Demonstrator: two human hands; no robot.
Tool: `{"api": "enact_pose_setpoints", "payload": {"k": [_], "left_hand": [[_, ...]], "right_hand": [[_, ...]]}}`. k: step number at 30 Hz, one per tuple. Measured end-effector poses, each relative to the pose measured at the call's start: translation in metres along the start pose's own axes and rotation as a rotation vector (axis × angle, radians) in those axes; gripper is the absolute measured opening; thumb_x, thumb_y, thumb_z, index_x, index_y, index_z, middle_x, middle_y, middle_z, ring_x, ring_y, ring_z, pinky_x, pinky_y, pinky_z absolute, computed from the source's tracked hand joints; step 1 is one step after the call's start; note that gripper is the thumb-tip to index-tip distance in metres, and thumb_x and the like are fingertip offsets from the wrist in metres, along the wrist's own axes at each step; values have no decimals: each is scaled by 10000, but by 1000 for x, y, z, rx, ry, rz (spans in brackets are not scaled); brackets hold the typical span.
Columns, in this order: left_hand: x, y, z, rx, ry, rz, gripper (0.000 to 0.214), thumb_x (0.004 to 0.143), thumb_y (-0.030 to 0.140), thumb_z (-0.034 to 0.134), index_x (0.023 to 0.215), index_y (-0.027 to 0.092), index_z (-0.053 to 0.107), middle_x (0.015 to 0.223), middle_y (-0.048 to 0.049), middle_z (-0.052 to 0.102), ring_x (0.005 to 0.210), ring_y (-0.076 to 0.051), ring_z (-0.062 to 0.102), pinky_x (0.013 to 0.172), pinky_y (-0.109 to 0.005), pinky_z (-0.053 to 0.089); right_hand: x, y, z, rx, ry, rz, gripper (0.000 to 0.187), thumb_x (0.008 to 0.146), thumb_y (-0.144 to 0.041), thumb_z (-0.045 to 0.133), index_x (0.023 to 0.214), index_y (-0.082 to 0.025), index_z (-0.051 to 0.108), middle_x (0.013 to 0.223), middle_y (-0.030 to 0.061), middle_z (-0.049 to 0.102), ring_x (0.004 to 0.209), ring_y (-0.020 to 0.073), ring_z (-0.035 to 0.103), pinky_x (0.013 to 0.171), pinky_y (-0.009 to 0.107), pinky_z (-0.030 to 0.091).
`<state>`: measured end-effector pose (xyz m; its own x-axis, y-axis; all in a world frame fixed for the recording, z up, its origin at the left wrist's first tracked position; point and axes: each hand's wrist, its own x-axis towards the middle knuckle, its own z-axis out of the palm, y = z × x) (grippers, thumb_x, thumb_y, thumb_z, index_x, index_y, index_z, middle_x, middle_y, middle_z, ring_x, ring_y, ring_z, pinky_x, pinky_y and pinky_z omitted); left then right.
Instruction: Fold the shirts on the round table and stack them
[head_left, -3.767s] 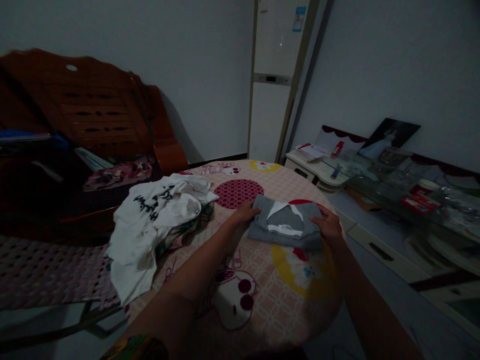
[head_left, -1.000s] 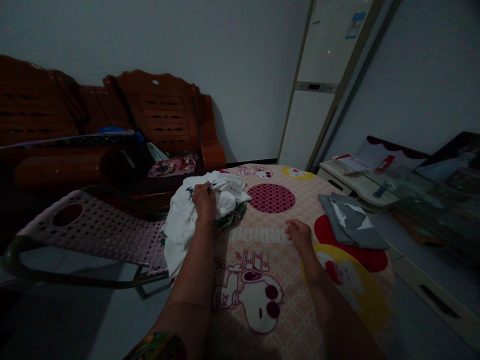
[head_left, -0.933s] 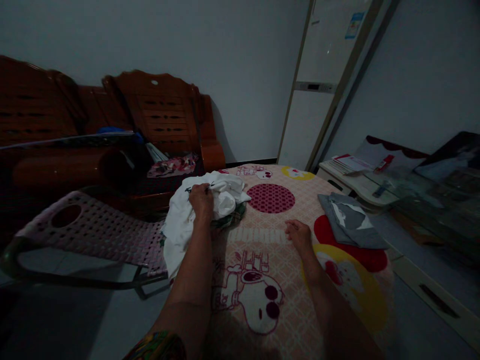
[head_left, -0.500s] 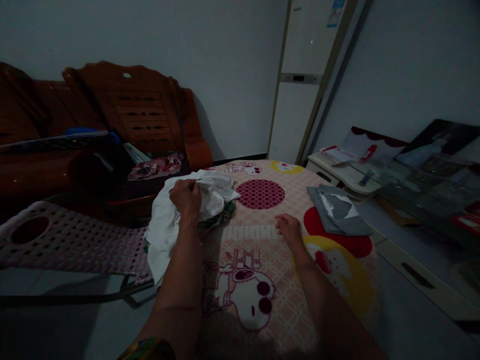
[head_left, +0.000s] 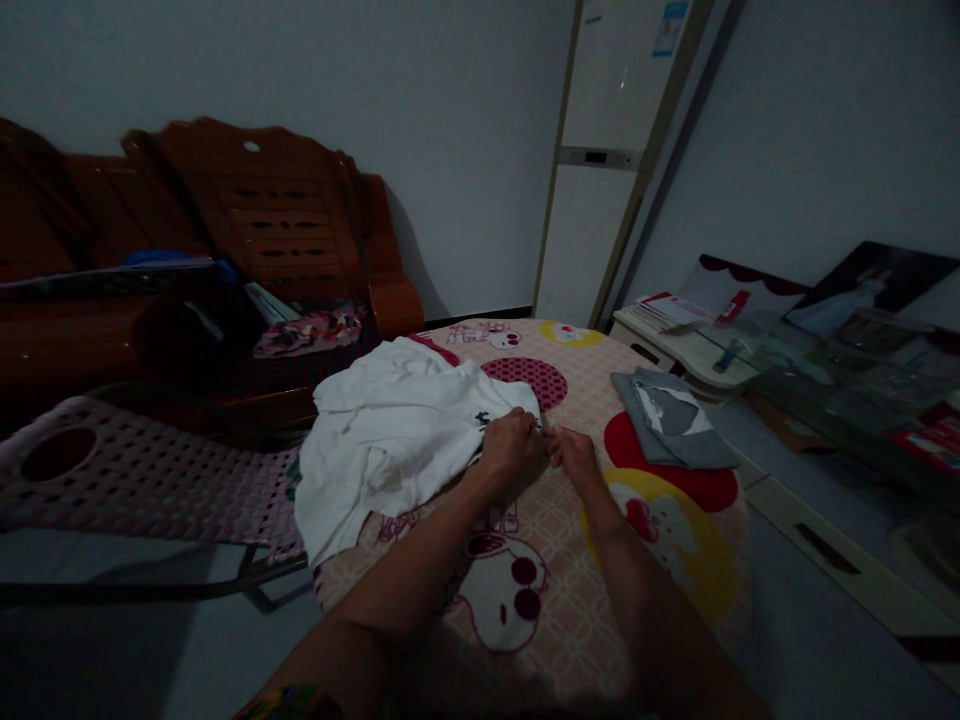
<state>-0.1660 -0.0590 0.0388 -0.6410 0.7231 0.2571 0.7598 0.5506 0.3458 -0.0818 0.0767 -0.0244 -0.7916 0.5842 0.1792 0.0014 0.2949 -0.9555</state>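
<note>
A white shirt with a small dark print near its right end lies spread and wrinkled over the left half of the round table. My left hand is closed on the right end of this shirt, its fingers pinching the cloth. Right beside it, my right hand has its fingers curled together, the tips close to the left fingers at the shirt's edge. Whatever lies between those right fingertips is too small and dark to make out. A folded grey garment with a white patch rests at the table's right side.
The table has a patterned pink cloth. A woven lounge chair stands at the left, with a wooden sofa behind. A tall white air conditioner is at the back. A glass-topped cabinet stands right.
My left hand has moved right, drawing the bunched white shirt out across the table. It now meets my right hand, which has stayed nearly in place. The dark checked cloth underneath is now covered.
</note>
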Motion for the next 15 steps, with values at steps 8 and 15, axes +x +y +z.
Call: {"api": "enact_pose_setpoints", "payload": {"k": [8,15], "left_hand": [[20,-41,-22,-50,312,-63,358,895,203,527,1229,170,651,1264,-125,655,1187,-253,585,1012,-366,442],[17,-104,-42,207,223,-327,308,875,233,528,1102,144,716,1086,-163,709,1093,-319,617,989,-440,401]], "right_hand": [[-1,-4,2,-57,-19,-9,387,794,-541,544,628,-198,606,549,-15,575,451,115,501,474,232,389],[0,-2,3,-92,-10,42,348,770,-511,549,696,-186,649,590,-7,617,446,109,503,451,225,381]]}}
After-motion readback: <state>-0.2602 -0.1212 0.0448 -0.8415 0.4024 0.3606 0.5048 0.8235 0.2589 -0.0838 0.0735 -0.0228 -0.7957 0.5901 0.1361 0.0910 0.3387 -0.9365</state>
